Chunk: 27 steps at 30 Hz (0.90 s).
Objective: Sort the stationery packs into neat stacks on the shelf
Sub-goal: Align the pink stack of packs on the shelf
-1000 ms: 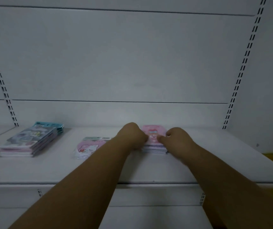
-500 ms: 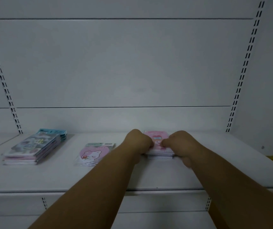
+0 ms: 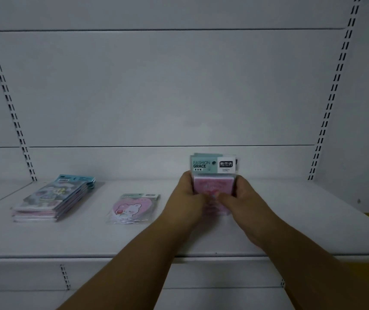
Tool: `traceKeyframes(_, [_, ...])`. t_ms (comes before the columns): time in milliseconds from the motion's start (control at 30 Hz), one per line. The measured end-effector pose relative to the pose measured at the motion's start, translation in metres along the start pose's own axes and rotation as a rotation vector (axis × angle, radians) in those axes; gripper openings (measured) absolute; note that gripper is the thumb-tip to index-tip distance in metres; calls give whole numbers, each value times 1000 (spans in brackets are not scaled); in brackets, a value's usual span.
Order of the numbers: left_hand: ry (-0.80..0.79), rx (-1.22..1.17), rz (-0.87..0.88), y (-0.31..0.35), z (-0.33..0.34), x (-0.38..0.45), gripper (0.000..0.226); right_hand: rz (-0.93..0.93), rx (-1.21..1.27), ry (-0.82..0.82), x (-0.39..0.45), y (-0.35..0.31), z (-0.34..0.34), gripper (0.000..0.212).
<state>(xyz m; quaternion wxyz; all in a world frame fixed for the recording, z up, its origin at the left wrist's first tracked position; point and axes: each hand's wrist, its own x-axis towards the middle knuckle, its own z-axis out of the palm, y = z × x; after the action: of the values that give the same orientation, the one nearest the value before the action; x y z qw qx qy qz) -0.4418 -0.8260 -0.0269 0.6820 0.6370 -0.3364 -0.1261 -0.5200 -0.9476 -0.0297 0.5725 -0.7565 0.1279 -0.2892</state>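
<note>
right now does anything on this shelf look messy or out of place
Slightly. The heart-shaped pack lies alone on the shelf, in no stack. The left stack is fanned, its edges stepped rather than flush. The left hand and right hand grip the pink packs tilted up.

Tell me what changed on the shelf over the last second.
Both hands, left and right, tipped the pink packs up from lying flat to standing on edge, header card showing. The heart-shaped pack and the left stack stayed put.
</note>
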Motion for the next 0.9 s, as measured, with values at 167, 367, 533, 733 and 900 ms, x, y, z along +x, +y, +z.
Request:
traceKeyframes(167, [-54,14,-6,0,0,-1,42,-7,5,-77,-1,-3,1,41])
traceKeyframes(367, [-55,113,4,4,-2,1,37,21,-58,-35,3,-1,5,33])
traceKeyframes(533, [-53,180,-14,1,-3,2,38,109,23,-29,8,-1,13,30])
traceKeyframes(733, [-51,396,23,0,-10,2,24,123,-100,-54,5,-6,6,32])
traceKeyframes(900, [-82,558,74,1,-18,12,19,106,-245,-16,4,-11,2,31])
